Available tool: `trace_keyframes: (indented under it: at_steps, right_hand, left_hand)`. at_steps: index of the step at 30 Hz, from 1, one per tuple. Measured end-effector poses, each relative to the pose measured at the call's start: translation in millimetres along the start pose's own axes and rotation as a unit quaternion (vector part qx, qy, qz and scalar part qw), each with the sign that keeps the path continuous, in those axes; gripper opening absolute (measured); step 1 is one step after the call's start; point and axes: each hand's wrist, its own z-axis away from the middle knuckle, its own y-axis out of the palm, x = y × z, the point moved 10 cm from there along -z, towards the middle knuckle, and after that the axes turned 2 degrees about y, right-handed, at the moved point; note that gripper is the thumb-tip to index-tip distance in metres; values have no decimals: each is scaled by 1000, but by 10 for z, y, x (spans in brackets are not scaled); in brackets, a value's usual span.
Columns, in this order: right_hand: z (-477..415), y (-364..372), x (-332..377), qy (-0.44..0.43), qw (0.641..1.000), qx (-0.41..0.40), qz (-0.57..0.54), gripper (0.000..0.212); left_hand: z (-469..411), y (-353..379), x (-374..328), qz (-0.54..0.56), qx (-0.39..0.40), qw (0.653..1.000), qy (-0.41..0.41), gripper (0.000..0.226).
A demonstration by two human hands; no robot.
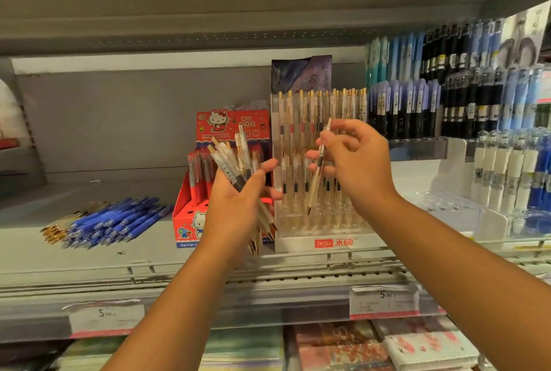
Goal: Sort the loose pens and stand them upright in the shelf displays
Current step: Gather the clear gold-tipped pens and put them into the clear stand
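My left hand (238, 200) grips a bunch of clear, gold-trimmed pens (235, 158), tips down and fanned out, in front of the red cartoon-cat box. My right hand (354, 161) pinches a single clear pen with gold trim (318, 170), held nearly upright with its tip down over the clear tiered display (322, 244). That display holds several matching pens standing upright in its rows. A heap of loose blue pens (116, 223) lies flat on the shelf to the left, with a few gold-tipped pens (55, 232) beside it.
The red cartoon-cat display box (190, 215) with red pens stands left of the clear display. Tiered racks of blue, black and white pens (447, 96) fill the right. The grey shelf edge (208, 281) carries price tags. Notebooks lie below.
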Motion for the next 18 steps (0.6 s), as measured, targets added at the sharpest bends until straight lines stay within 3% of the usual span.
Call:
trace_keyframes:
  at_steps: [9, 18]
  right_hand:
    - [-43, 99, 56, -50, 997, -35, 39, 15]
    - [18, 384, 14, -121, 976, 34, 178, 20]
  left_hand:
    - [30, -80, 9, -20, -40, 999, 4, 9]
    - [64, -46, -25, -33, -27, 999, 6, 10]
